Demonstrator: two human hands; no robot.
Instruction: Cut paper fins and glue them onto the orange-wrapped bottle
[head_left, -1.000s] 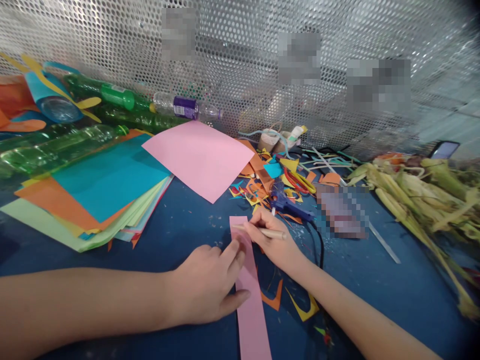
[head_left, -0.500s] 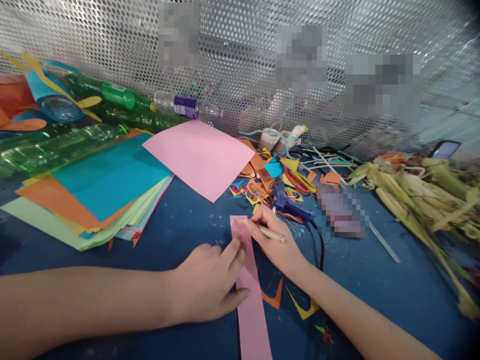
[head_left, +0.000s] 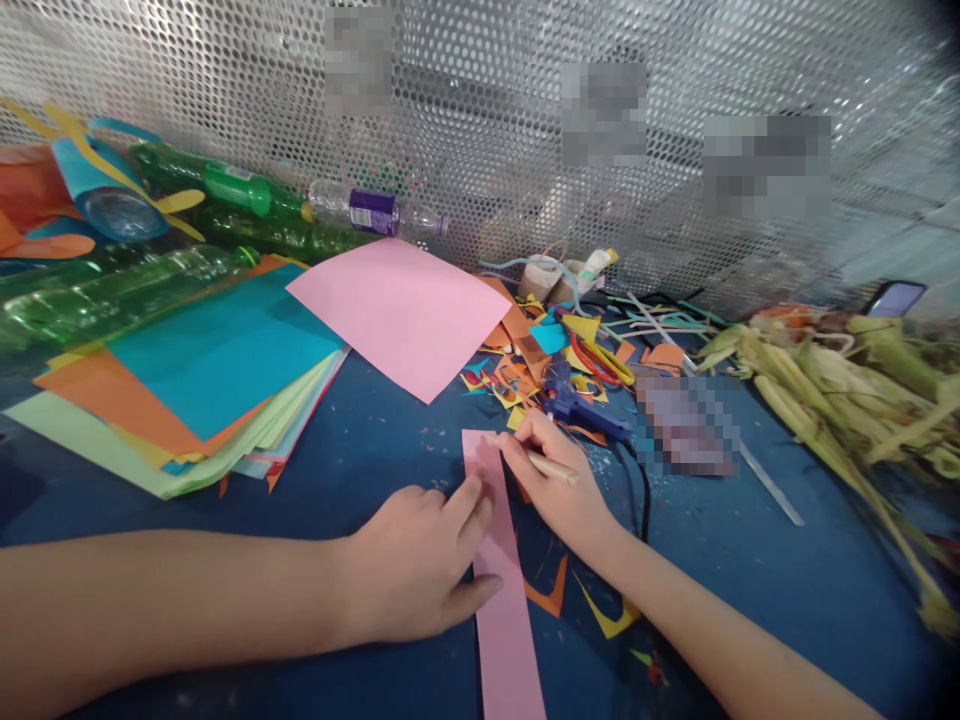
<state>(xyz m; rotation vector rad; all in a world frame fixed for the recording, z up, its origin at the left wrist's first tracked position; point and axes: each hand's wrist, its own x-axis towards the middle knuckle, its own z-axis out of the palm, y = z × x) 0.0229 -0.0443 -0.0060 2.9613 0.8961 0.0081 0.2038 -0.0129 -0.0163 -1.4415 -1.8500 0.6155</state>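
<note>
A long pink paper strip point(head_left: 504, 600) lies on the blue table, running from the front edge toward the middle. My left hand point(head_left: 427, 555) rests on it from the left, thumb and fingers apart, fingertips pressing it down. In my right hand point(head_left: 553, 470) a pale beige pen point(head_left: 555, 468) is pinched, slanting with its tip at the strip's far end. Any mark under the tip is too faint to make out. Beyond the strip lies a larger pink sheet point(head_left: 401, 315), its corners slightly lifted.
Stacked coloured paper point(head_left: 225, 350) and green plastic bottles point(head_left: 127, 290) lie left. Paper scraps point(head_left: 517, 375), scissors point(head_left: 600, 360) and a blue glue gun point(head_left: 589, 410) with its cord lie beyond my right hand. Corn husks point(head_left: 847, 400) lie right. A perforated metal panel point(head_left: 480, 120) stands behind.
The pen tip and my right hand have shifted slightly right along the strip's far end. My left hand stays on the strip.
</note>
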